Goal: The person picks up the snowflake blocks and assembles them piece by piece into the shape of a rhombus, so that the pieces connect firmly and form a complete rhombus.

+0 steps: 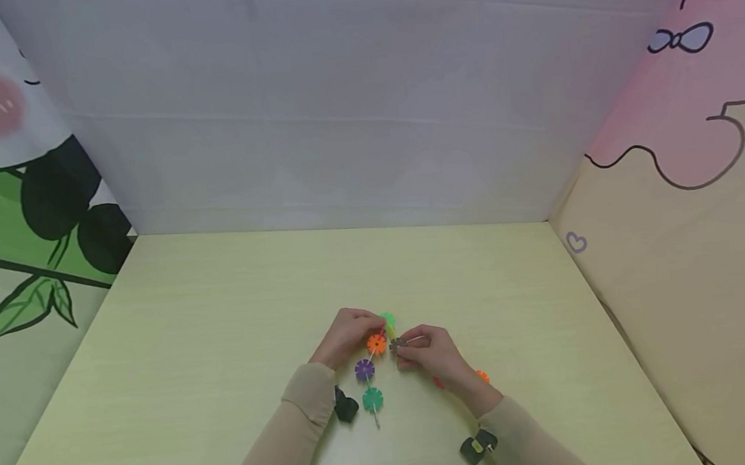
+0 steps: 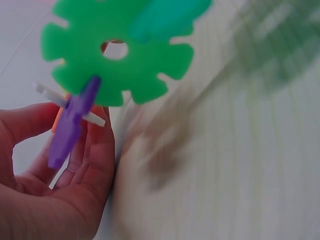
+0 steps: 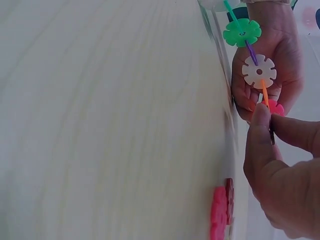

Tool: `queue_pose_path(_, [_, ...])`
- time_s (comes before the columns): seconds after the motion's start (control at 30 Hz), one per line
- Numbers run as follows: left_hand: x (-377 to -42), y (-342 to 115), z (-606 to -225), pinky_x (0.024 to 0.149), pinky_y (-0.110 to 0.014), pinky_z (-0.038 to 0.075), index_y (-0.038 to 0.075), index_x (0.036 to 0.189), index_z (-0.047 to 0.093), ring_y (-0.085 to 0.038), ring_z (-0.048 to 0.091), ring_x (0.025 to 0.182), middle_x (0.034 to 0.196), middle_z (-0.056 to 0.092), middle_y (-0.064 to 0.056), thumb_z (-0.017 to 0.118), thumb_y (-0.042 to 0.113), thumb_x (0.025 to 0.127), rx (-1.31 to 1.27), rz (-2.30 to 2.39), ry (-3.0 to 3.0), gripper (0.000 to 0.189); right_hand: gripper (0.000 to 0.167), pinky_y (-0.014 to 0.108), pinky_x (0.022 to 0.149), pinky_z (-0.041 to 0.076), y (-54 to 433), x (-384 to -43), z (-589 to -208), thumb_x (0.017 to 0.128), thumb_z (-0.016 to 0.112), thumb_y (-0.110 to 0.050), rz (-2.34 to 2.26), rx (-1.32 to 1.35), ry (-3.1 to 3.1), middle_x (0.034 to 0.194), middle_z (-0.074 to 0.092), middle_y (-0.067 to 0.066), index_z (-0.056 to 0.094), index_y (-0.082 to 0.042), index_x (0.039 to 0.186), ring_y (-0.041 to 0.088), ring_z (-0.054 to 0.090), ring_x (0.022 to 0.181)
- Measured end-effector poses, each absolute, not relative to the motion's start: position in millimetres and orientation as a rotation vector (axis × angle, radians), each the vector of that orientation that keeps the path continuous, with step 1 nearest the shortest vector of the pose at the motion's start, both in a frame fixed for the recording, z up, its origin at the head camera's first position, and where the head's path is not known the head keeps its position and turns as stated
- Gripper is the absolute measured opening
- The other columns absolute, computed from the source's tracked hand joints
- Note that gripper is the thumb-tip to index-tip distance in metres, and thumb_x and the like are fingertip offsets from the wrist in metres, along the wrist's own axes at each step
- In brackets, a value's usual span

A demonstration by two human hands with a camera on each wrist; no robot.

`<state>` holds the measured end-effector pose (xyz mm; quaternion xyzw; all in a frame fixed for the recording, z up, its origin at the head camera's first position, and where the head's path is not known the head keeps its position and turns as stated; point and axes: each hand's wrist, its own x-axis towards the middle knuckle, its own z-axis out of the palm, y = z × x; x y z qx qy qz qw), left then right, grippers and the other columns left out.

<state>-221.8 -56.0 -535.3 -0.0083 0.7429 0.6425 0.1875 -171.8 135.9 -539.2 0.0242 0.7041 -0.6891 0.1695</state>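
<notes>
A chain of notched plastic snowflake discs hangs between my hands, with orange point(image 1: 376, 344), purple point(image 1: 365, 370) and teal point(image 1: 373, 399) discs trailing toward me. My left hand point(image 1: 348, 333) pinches the chain's upper end near a pink disc point(image 3: 276, 107). Light green point(image 1: 388, 320) shows just past its fingertips. Between thumb and fingers, my right hand point(image 1: 434, 352) pinches a dark grey disc point(image 1: 396, 345) right at that end. Seen from the left wrist, a large green disc point(image 2: 145, 65) slots into a purple disc point(image 2: 65, 142), and a white disc point(image 2: 95, 119) crosses that one.
Loose discs lie on the pale table point(image 1: 219, 315) by the right forearm, among them an orange disc point(image 1: 483, 377) and a pink disc point(image 3: 217, 215) beside a dark red disc point(image 3: 229, 200). A white back wall point(image 1: 348, 115) and printed side panels point(image 1: 672, 271) enclose the table.
</notes>
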Motion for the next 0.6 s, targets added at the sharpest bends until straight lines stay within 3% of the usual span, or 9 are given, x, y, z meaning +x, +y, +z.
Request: queue_pose_path(0.6, [-225.0, -55.7, -539.6, 0.073, -0.032, 0.050, -0.002, 0.087, 0.073, -0.018, 0.063, 0.075, 0.080, 0.069, -0.007, 0.070, 0.010, 0.081, -0.054, 1.877, 1.991, 0.014, 0.027, 0.043, 0.075, 0.053, 130.9, -170.8, -525.0, 0.088, 0.064, 0.004, -1.933, 0.079, 2.012, 0.096, 0.064, 0.028, 0.052, 0.015, 0.109, 0.035, 0.067, 0.082])
